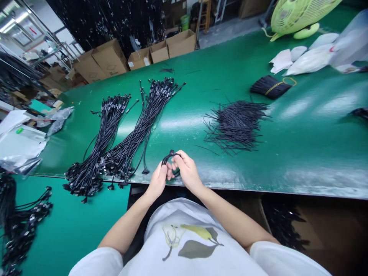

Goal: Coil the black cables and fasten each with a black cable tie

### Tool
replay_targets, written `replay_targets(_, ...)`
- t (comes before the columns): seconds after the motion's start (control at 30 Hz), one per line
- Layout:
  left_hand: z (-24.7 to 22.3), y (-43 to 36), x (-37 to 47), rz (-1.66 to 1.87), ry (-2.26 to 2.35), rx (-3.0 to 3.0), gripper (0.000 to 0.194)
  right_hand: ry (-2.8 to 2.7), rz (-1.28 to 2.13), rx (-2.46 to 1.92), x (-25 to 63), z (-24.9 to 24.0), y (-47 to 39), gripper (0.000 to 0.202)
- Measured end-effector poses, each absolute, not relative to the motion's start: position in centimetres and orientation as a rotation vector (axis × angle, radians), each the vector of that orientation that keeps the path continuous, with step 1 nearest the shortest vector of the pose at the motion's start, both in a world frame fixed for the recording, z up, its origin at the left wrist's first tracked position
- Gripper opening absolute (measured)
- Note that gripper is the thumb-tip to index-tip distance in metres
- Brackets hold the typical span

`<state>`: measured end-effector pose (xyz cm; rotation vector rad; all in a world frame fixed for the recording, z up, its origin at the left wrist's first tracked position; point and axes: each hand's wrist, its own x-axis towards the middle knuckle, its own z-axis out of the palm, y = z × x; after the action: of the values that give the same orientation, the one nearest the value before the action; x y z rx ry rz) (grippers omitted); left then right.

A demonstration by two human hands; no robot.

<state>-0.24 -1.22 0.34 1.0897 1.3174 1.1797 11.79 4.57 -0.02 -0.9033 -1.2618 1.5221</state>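
A glossy green tabletop (287, 168) stretches across the room, pale glare on its surface. Cardboard boxes (110, 57) line its far side; beyond lie grey floor (222, 33) and a wooden stool (206, 15). Ceiling lights (14, 22) glow at upper left.

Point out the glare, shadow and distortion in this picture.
Head view: whitish glare streaks the green table; head view: the black pieces below it at lower right sink into shadow; head view: the fan looks stretched, probably by the wide lens; head view: the looped black cable shows little fine detail.
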Motion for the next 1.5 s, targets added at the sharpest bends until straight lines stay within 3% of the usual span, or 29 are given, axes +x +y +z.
replay_targets(0.1,-0.7,-0.9,-0.2,1.091,1.490,1.318,0.049,-1.135,1.547,-0.872,11.0,0.4,3.9,0.033)
replay_targets(0.3,0.3,-1.3,-0.3,0.870,1.345,1.604,0.046,-1.157,1.546,-0.858,11.3,1.0,2.9,0.029)
replay_targets(0.53,0.5,-3.1,0.9,0.761,0.900,0.968,0.050,-0.892,2.097,-0.536,12.7,3.6,3.3,0.023)
replay_targets(0.7,2.3,-3.4,1.5,0.793,0.839,0.631,0.049,-0.863,2.166,-0.540,14.0,3.8,4.9,0.022)
replay_targets(0.8,2.9,-3.1,1.5,0.847,0.827,0.528,0.039,-1.204,1.950,-0.602,15.8,3.7,6.0,0.022)
replay_targets(0.9,2.7,-2.6,1.4,0.924,0.917,0.523,0.037,-1.759,1.327,-0.669,18.2,4.2,6.6,0.025)
replay_targets(1.0,2.3,-2.2,1.5,0.883,1.022,0.607,0.041,-2.351,0.675,-0.436,19.7,4.4,6.6,0.030)
replay_targets(1.13,2.2,-2.0,1.8,0.691,1.077,0.730,0.043,-2.808,0.155,-0.179,19.8,3.1,6.0,0.024)
replay_targets(1.27,2.1,-2.0,1.5,0.546,1.109,0.959,0.043,-2.954,0.104,-0.251,20.2,1.8,5.3,0.031)
replay_targets(1.5,1.7,-1.4,1.6,0.315,1.229,1.391,0.033,-2.975,0.440,-0.503,21.9,1.0,4.4,0.033)
